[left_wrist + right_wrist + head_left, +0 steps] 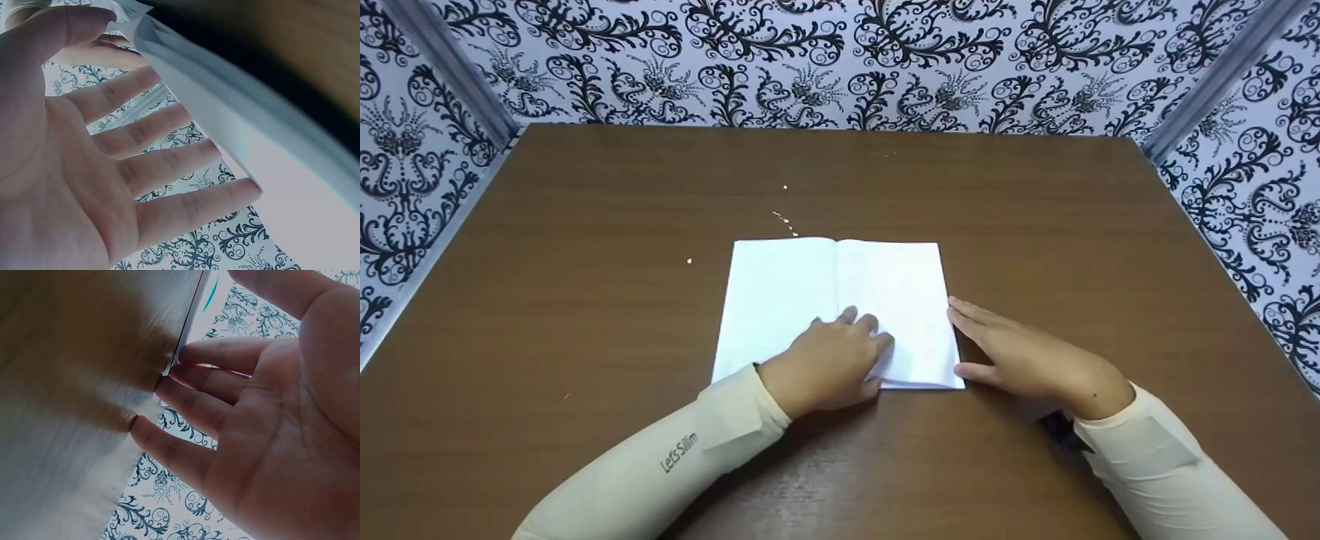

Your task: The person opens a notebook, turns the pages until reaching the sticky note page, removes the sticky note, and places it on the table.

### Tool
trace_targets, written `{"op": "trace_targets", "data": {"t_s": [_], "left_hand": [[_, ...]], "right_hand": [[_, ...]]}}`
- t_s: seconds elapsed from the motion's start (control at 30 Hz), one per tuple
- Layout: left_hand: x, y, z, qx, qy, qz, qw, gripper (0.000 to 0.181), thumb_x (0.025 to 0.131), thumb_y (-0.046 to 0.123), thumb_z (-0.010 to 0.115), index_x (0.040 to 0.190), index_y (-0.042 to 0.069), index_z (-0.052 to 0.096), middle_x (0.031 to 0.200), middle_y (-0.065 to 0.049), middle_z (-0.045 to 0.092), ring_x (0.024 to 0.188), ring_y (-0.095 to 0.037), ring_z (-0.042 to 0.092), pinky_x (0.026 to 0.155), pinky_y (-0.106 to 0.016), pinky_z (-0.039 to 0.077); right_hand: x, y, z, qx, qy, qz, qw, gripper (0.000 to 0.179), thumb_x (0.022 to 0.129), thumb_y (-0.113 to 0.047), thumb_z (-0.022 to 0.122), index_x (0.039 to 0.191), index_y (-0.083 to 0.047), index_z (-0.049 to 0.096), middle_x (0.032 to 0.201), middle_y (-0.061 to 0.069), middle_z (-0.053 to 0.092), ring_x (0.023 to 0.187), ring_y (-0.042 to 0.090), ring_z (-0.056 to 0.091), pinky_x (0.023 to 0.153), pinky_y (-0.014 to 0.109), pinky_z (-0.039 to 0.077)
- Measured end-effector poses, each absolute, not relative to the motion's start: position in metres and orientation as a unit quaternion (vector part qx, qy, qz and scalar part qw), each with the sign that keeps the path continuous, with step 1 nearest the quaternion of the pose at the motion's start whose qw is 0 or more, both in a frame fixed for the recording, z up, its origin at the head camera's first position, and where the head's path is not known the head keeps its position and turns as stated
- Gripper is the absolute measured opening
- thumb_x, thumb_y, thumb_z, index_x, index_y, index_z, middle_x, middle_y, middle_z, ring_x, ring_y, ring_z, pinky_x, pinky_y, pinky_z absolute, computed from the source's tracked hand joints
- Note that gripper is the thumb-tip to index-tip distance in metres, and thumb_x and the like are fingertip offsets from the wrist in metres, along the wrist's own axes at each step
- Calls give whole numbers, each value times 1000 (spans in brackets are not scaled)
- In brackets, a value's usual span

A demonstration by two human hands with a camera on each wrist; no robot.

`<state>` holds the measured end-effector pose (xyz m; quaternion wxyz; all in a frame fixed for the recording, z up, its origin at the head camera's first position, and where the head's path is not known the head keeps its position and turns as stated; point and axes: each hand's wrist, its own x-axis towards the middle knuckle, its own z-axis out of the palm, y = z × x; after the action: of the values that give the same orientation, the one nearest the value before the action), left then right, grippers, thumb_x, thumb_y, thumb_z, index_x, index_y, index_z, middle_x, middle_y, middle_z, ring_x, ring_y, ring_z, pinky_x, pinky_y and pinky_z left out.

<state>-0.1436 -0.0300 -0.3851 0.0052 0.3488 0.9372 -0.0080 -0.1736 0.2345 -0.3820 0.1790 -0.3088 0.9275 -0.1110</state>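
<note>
An open notebook [780, 277] with blank-looking white pages lies on the brown table. My left hand [832, 360] is over its lower middle, and the spread fingertips touch the pages. In the left wrist view these fingers [169, 163] are nearly straight, and the thumb is near a curled lower page edge [138, 31]. Along the notebook's right edge rests my right hand [1020, 356], its fingertips against that side and its thumb by the lower corner. From the right wrist view, its fingers [191, 402] look extended, touching the table surface beside the notebook.
The brown table [585, 315] extends around the notebook on all sides. Small white scraps [784, 220] lie behind it, with another bit [688, 261] to the left. Black-and-white patterned walls [840, 67] border the table's back and sides.
</note>
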Motion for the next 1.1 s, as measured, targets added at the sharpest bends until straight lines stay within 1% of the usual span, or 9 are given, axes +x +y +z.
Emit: {"op": "trace_targets", "data": {"t_s": [0.13,0.37,0.5,0.7,0.9,1.1], "left_hand": [[-143,-31,-384,354,935,-3,-2,37,88,34,68,116,10,67,112,-10,69,104,-31,68,70,-49,60],[-143,-32,-385,356,934,13,-20,32,86,31,71,109,9,69,105,-9,69,96,-29,69,64,-45,60],[-144,-32,-386,356,934,18,-22,29,86,30,70,106,9,69,100,-7,69,89,-27,69,63,-43,60],[-144,-32,-386,361,931,26,-42,20,87,27,67,98,10,68,91,-6,69,78,-23,65,57,-38,57],[-145,-32,-387,360,931,35,-52,17,90,25,64,97,10,69,90,-6,70,74,-20,63,58,-35,57],[-145,-32,-387,355,932,48,-50,17,91,23,63,98,9,71,92,-6,72,75,-20,64,59,-36,58]], "right_hand": [[-174,236,-382,-325,925,-111,164,74,97,-27,64,153,7,29,163,23,25,150,39,28,118,55,28],[-174,236,-382,-325,925,-114,162,73,97,-26,64,153,7,28,163,23,25,150,39,28,118,55,28],[-174,236,-382,-320,925,-119,168,75,98,-27,63,154,6,27,164,22,23,151,38,26,118,55,27],[-174,236,-382,-316,926,-116,170,78,97,-29,64,155,5,24,165,22,21,150,38,27,118,55,28],[-173,236,-381,-309,928,-117,174,80,98,-33,63,156,4,22,165,22,18,150,39,26,117,55,28],[-174,236,-381,-312,928,-115,170,79,97,-32,64,154,8,24,164,25,19,150,40,27,117,55,28]]}}
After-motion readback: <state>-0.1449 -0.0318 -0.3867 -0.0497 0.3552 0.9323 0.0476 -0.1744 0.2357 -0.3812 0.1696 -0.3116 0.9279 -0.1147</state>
